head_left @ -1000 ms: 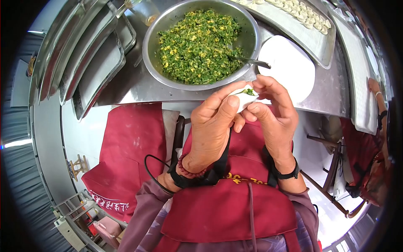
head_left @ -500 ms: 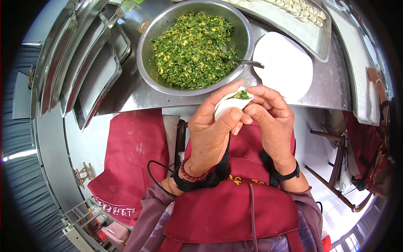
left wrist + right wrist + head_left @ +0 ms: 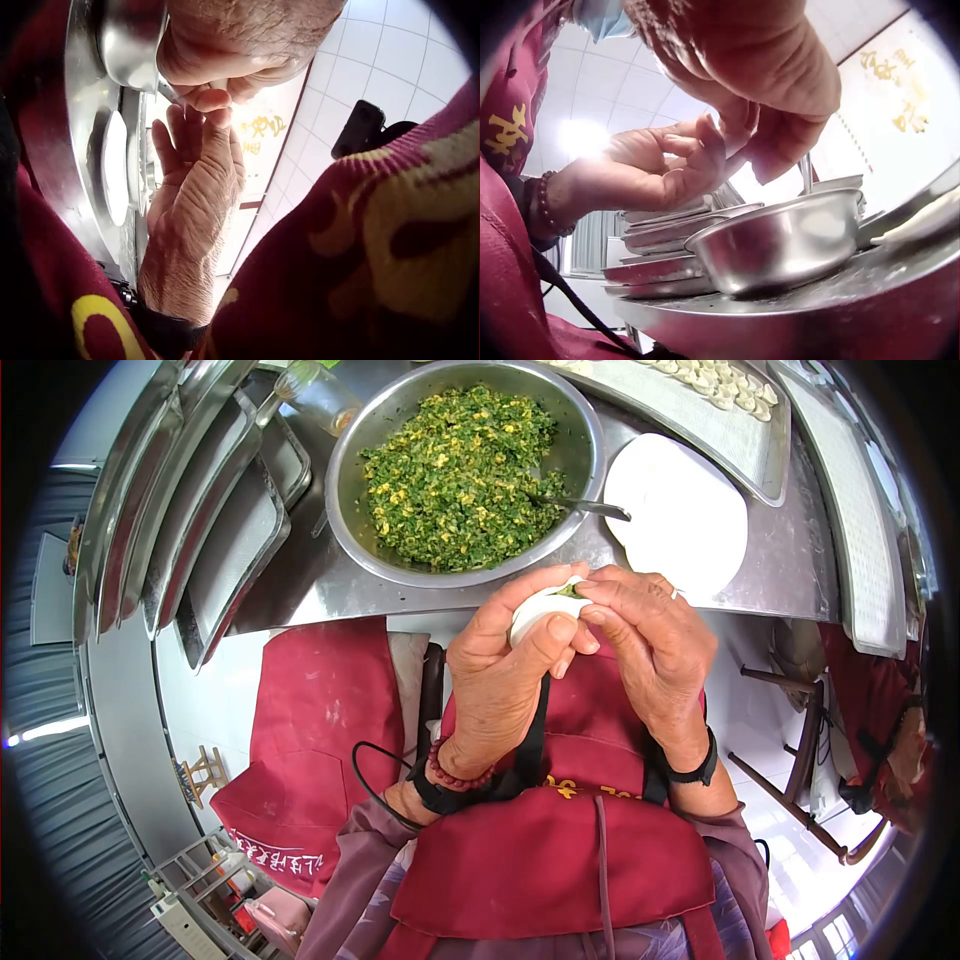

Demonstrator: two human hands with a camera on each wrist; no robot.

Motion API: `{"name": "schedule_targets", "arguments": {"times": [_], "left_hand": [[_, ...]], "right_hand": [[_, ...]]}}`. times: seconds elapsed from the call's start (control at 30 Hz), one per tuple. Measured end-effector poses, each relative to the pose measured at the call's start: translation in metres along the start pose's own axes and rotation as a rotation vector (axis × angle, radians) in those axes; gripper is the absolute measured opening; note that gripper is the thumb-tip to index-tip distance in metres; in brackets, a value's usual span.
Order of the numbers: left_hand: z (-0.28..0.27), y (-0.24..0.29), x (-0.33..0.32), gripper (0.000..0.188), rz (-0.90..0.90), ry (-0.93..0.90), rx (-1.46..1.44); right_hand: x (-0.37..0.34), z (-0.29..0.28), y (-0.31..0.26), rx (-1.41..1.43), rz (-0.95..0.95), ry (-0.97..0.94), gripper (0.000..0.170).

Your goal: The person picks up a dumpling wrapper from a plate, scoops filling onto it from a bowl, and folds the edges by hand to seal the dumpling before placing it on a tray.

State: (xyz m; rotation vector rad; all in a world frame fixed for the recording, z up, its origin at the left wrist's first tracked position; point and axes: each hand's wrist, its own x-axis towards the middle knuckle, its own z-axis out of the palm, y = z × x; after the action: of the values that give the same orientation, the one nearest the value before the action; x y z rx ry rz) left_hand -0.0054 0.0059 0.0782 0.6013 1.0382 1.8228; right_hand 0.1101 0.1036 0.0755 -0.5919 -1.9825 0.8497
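In the head view, a dumpling (image 3: 540,610) with a white wrapper folded around green filling is held up between both hands, just in front of the table edge. The left hand (image 3: 500,675) cradles it, thumb along the near side and fingers behind. With thumb and forefinger, the right hand (image 3: 662,645) pinches its right edge, where a bit of filling shows. Beyond the hands stands a steel bowl (image 3: 583,455) of chopped green and yellow filling (image 3: 460,480), a utensil's handle (image 3: 598,511) leaning over its rim. In both wrist views the fingers mostly hide the dumpling.
Right of the bowl lies a rounded white sheet or board (image 3: 675,510). A metal tray (image 3: 690,435) at the back right carries rows of dumplings (image 3: 725,388). Several trays (image 3: 225,540) lean at the left, near a glass jar (image 3: 315,395). Another person's arm (image 3: 908,750) shows at far right.
The right fingers have moved in over the wrapper's right edge and now pinch it; less filling shows than half a second ago. The left hand has kept its hold. Earlier, the view shifted slightly.
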Motion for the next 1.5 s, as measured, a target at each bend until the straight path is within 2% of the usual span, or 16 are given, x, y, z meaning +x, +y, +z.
{"name": "schedule_targets", "arguments": {"times": [0.07,0.17,0.27,0.37,0.47,0.57,0.67,0.73,0.87,0.97,1.07,1.2,1.37,1.5], "left_hand": [[0.001,0.0,0.001,0.037,-0.001,0.009,0.004],[0.0,0.0,0.003,0.036,0.002,-0.023,-0.015],[0.001,0.001,0.005,0.036,-0.027,-0.038,-0.06],[0.009,0.0,0.005,0.037,0.038,0.035,-0.052],[0.006,0.0,0.007,0.039,0.058,0.001,-0.033],[0.004,-0.004,0.006,0.039,0.039,-0.005,-0.054],[0.003,-0.005,0.007,0.039,0.003,-0.004,-0.055],[0.003,-0.006,0.006,0.039,0.012,0.003,-0.035],[0.006,-0.006,0.008,0.038,0.044,0.031,0.002],[0.003,-0.006,0.007,0.036,0.01,0.025,-0.017],[0.003,-0.008,0.007,0.033,0.064,0.028,0.022],[0.001,-0.009,0.009,0.032,0.081,-0.002,0.075],[0.002,-0.007,0.007,0.032,0.068,0.001,0.178],[-0.002,-0.006,0.006,0.043,-0.035,-0.001,0.186]], "right_hand": [[0.003,-0.003,0.001,-0.008,-0.029,-0.017,0.014],[-0.003,0.003,-0.002,0.512,0.366,0.063,0.016],[0.002,0.005,-0.009,0.959,0.615,0.133,0.021],[0.005,0.004,-0.009,1.125,0.789,0.017,0.025],[0.006,0.004,-0.011,1.245,0.824,-0.089,0.027],[0.001,0.009,-0.004,1.278,0.835,-0.033,0.026],[0.0,0.012,-0.003,1.319,0.757,-0.009,0.022],[0.001,0.017,-0.006,1.24,0.67,0.096,0.017],[-0.001,0.022,-0.004,1.144,0.598,0.153,0.013],[0.004,0.016,-0.004,1.297,0.721,0.093,0.013],[-0.003,0.017,0.01,1.298,0.672,-0.022,0.017],[-0.004,0.015,0.011,1.221,0.646,-0.016,0.018],[-0.002,0.017,0.01,0.99,0.494,0.062,0.014],[0.003,0.013,0.008,0.961,0.609,-0.004,0.012]]}}
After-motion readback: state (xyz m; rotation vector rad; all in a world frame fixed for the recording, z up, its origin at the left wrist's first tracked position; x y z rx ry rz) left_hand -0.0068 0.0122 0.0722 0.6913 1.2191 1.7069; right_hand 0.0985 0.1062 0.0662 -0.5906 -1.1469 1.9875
